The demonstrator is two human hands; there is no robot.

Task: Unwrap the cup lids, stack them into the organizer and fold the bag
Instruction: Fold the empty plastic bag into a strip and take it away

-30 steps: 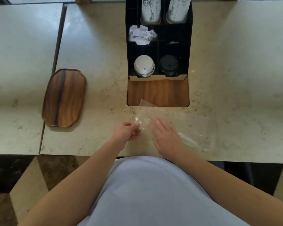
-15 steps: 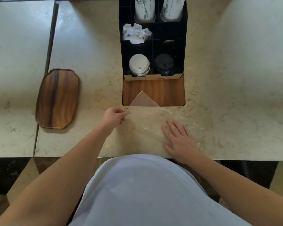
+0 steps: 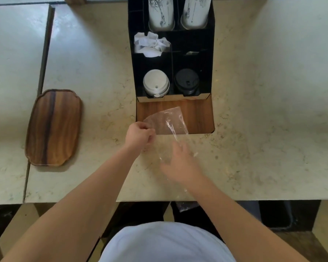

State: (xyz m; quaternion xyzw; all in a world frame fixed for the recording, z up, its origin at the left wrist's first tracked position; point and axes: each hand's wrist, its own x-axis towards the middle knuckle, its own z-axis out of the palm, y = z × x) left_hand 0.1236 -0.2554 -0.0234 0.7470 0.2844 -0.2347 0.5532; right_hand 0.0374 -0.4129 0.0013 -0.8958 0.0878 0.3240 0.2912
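A clear plastic bag (image 3: pixel 169 120) lies crumpled on the marble counter, its far part raised over the wooden recess in front of the black organizer (image 3: pixel 209 59). My left hand (image 3: pixel 139 135) pinches the bag's left edge with closed fingers. My right hand (image 3: pixel 180 163) is blurred and rests flat on the bag's near part, fingers spread. In the organizer's front compartments stand a stack of white lids (image 3: pixel 156 83) on the left and a stack of black lids (image 3: pixel 187 82) on the right.
Two paper cups (image 3: pixel 161 12) stand in the organizer's back slots, with crumpled white paper (image 3: pixel 151 44) in a middle compartment. A wooden tray (image 3: pixel 54 127) lies to the left on the counter (image 3: pixel 263 110). The counter's front edge runs just below my forearms.
My left hand has carried the bag's edge up and to the right, over the wooden recess. My right hand has shifted left on the bag. The bag now lies more bunched.
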